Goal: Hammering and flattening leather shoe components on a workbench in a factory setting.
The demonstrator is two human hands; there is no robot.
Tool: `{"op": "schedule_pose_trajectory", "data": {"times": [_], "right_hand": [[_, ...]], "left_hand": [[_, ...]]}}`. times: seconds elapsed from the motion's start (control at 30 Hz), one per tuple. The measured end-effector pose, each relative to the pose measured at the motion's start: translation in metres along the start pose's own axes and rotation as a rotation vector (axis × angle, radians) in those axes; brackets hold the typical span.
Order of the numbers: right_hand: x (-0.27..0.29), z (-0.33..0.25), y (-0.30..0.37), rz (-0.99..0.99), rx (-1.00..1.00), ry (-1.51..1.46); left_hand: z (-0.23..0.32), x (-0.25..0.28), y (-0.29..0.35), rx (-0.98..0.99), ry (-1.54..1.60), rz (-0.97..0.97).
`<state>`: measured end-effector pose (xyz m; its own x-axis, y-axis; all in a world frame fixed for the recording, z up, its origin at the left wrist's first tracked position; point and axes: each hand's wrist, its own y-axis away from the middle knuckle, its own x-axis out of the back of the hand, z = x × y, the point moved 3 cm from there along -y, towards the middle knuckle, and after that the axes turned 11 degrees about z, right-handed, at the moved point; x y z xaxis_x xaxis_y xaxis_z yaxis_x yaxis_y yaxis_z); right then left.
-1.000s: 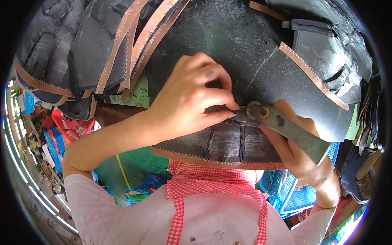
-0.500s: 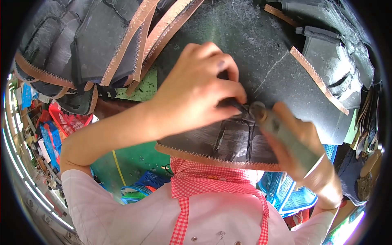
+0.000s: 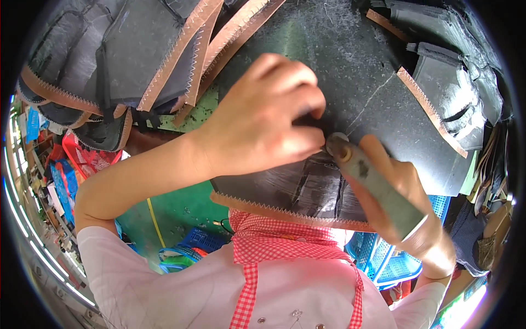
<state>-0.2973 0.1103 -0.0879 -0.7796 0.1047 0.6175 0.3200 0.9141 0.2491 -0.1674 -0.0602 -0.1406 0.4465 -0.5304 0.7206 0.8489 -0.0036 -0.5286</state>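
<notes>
A dark leather piece (image 3: 268, 183), with a brown zigzag-stitched band along its near edge, lies on the dark work surface in front of me. My left hand (image 3: 268, 118) bends over its far edge, fingers curled and pinched together at the fold; the fingertips partly hide what they grip. My right hand (image 3: 402, 181) is closed around a hammer (image 3: 378, 189) of worn grey metal with a rounded end. That rounded end is right beside my left fingertips, at the far edge of the piece. Whether it touches the leather I cannot tell.
Similar dark pieces with brown stitched bands (image 3: 181, 52) are piled at the far left, and more pieces (image 3: 446, 82) lie at the far right. Beneath the dark work surface (image 3: 356, 66) on the right stands a blue plastic basket (image 3: 394, 268). A red basket (image 3: 90, 156) is at the left.
My left fingers have drawn down and closed further at the leather's far edge. The hammer's rounded end has shifted slightly left and nearer to them. The whole view has moved a little.
</notes>
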Motion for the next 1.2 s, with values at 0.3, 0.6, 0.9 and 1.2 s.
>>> {"op": "schedule_pose_trajectory", "data": {"times": [0.3,0.6,0.9,1.2], "right_hand": [[-0.007,-0.007,-0.003,-0.005,0.098,0.121],[-0.013,-0.013,-0.01,-0.011,0.109,0.076],[-0.015,-0.025,-0.024,-0.045,0.12,0.092],[-0.002,-0.004,-0.01,0.067,0.146,0.151]], "left_hand": [[0.002,0.007,0.004,0.212,-0.028,0.027],[0.005,0.018,0.011,0.282,-0.054,0.057],[0.005,0.026,0.023,0.253,-0.049,-0.002],[0.019,0.025,0.018,0.231,0.145,-0.023]]}}
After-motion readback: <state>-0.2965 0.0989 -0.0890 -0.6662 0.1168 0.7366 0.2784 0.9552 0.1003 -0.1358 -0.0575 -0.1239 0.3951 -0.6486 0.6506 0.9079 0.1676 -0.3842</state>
